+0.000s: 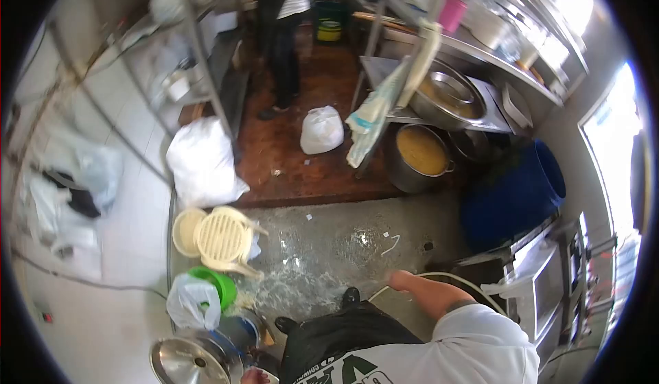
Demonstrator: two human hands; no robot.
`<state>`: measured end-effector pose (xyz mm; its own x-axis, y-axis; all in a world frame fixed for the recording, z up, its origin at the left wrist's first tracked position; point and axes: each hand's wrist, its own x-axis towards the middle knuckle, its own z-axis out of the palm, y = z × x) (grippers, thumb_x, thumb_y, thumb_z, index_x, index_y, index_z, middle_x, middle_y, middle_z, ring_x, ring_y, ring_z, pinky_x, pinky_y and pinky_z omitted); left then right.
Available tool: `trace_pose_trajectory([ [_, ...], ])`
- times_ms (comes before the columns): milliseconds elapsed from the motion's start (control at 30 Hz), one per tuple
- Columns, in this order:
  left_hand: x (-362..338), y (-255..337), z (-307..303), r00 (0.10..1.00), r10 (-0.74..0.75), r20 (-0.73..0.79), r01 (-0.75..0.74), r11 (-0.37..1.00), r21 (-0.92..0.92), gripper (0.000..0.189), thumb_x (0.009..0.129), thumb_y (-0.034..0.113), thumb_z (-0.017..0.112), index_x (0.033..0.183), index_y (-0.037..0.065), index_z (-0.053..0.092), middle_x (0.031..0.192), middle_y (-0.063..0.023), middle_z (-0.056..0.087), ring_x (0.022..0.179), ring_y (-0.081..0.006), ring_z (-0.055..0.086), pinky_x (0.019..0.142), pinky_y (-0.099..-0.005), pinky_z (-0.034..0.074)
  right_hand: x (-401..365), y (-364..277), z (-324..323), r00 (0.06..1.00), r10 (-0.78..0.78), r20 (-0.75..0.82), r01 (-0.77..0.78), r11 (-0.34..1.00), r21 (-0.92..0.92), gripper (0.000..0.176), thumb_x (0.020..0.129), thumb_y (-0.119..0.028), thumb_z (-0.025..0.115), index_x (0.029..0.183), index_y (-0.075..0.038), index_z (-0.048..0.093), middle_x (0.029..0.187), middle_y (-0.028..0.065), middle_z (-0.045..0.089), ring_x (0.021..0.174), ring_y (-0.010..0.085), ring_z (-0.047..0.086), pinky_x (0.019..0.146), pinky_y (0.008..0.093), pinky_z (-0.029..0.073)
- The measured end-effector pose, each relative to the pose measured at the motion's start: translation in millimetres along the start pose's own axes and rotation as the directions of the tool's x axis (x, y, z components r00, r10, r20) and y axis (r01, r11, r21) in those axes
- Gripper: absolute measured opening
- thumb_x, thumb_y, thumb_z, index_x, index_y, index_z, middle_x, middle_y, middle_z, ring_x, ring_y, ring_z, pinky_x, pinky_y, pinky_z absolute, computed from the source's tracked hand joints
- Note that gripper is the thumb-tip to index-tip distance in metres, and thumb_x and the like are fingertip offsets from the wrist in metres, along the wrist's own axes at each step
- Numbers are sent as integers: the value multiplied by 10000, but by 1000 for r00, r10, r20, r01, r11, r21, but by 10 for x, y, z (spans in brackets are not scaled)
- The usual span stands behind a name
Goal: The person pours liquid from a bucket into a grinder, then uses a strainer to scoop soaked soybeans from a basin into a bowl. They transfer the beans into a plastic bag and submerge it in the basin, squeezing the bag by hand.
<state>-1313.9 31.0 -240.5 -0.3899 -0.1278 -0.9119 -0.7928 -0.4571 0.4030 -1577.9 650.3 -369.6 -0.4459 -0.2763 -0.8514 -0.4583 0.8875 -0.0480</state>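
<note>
My right hand (399,280) is closed around a pale hose (473,286), which loops back behind my forearm. Water (302,284) splashes over the grey floor in front of my boots. At the bottom edge, my left hand (255,376) shows only in part, so its fingers cannot be read. Close to it stands a blue drum (240,336) beside a round steel lid or basin (182,363). Above these sits a green bucket (221,284) with a white plastic bag (194,301) against it.
A cream plastic stool (223,236) and a full white sack (201,161) stand left. Another person (283,48) stands on the raised brown floor near a tied white bag (322,130). At right are a large pot (420,154) and a tilted blue barrel (508,199).
</note>
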Motion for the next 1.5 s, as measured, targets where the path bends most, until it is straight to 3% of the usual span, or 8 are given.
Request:
trace_pose_trajectory([
  [167,1014,763,1216,931,362,47,-336,799,499,270,1043,317,633,987,53,653,784,-68,680,604,-162,631,484,-301,483,-693,970,1675,999,17,-37,-11,986,164,238,898,-192,585,941,-54,775,742,150,742,696,315,750,684,457,599],
  [233,965,1258,2184,887,440,139,-421,650,632,301,1040,331,646,965,40,659,768,-63,678,609,-160,634,515,-310,495,-1099,896,1785,829,536,157,-399,371,839,250,871,-254,647,936,-65,798,959,193,778,920,320,769,796,453,605],
  [400,709,1726,4309,588,571,572,-716,40,697,338,1006,338,697,1020,0,698,894,-130,756,817,-222,720,776,-389,571,-1234,1118,1908,645,764,-3,-190,164,968,314,912,-316,629,1002,-49,769,976,219,765,954,358,756,867,462,585],
  [967,780,2877,9073,73,265,962,-981,-154,117,322,958,277,754,1085,-11,692,1008,-209,717,905,-379,706,823,-447,576,-1796,3627,-1556,393,909,-140,579,-126,806,407,1037,-181,649,1401,-13,581,986,86,670,726,154,681,608,304,583],
  [1133,412,3481,10302,-521,420,744,-842,-399,-364,379,912,237,794,1114,-54,659,1131,-216,692,1047,-424,658,932,-488,533,-2027,4656,-3018,144,952,-271,688,101,719,489,1023,-157,650,1452,-2,473,1005,82,626,677,156,647,561,279,544],
  [1233,584,3697,10967,-442,285,850,-837,-472,-277,391,965,360,717,1055,-20,691,1093,-205,712,1032,-406,670,910,-493,515,-1647,5476,-3456,37,961,-274,807,133,575,389,1048,-221,653,1359,-20,534,1018,90,642,724,156,632,613,320,544],
  [1333,879,3767,11210,-77,12,997,-831,-553,-58,442,1003,458,629,965,27,723,999,-170,735,999,-370,693,895,-477,498,-1342,6033,-3857,398,917,40,814,-373,446,581,988,-428,753,1351,-34,527,1026,117,645,804,234,645,726,390,588],
  [1500,1069,3658,11180,-281,171,944,-798,-588,-132,441,1011,464,605,875,62,726,905,-137,743,907,-322,711,881,-450,482,-698,6553,-4072,562,753,342,745,-641,186,582,984,-443,746,1298,-13,512,1089,216,641,907,378,683,851,552,647],
])
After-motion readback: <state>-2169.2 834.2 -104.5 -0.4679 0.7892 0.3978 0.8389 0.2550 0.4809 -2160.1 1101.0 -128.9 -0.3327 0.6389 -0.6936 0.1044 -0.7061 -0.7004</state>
